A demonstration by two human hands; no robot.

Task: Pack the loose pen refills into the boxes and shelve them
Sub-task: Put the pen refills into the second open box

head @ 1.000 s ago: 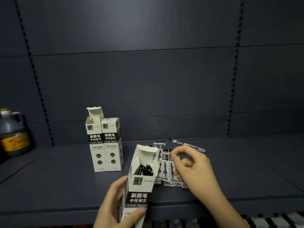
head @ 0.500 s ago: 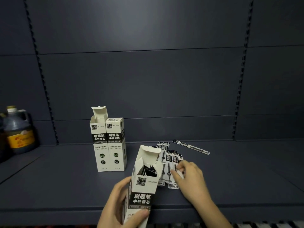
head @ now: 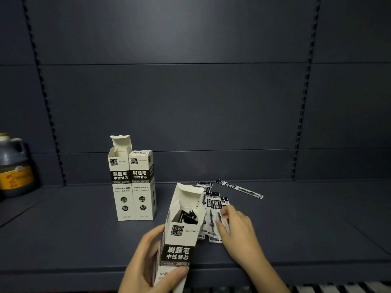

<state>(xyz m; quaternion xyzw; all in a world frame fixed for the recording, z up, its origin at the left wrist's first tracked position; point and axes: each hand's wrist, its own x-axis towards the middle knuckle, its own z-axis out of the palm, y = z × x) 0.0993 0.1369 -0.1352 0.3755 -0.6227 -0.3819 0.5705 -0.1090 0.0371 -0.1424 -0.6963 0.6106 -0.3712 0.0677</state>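
Note:
My left hand [head: 148, 263] grips an open white refill box [head: 182, 235] near the shelf's front edge; dark refills show inside its mouth. Just right of it lies a pile of loose packaged pen refills [head: 211, 210] on the shelf. My right hand [head: 237, 231] rests on the pile's right side, fingers curled onto a refill packet. One single refill [head: 240, 188] lies apart, further back right. Two more boxes stand upright at the back left: one with its flap open [head: 119, 178], one closed [head: 143, 182].
The dark grey shelf [head: 296, 229] stretches wide to the right. A dark jug with a yellow label [head: 14, 168] stands at the far left. The back panel rises right behind the standing boxes.
My right hand has dropped from above the pile down onto the loose refills. The box in my left hand has stayed about where it was.

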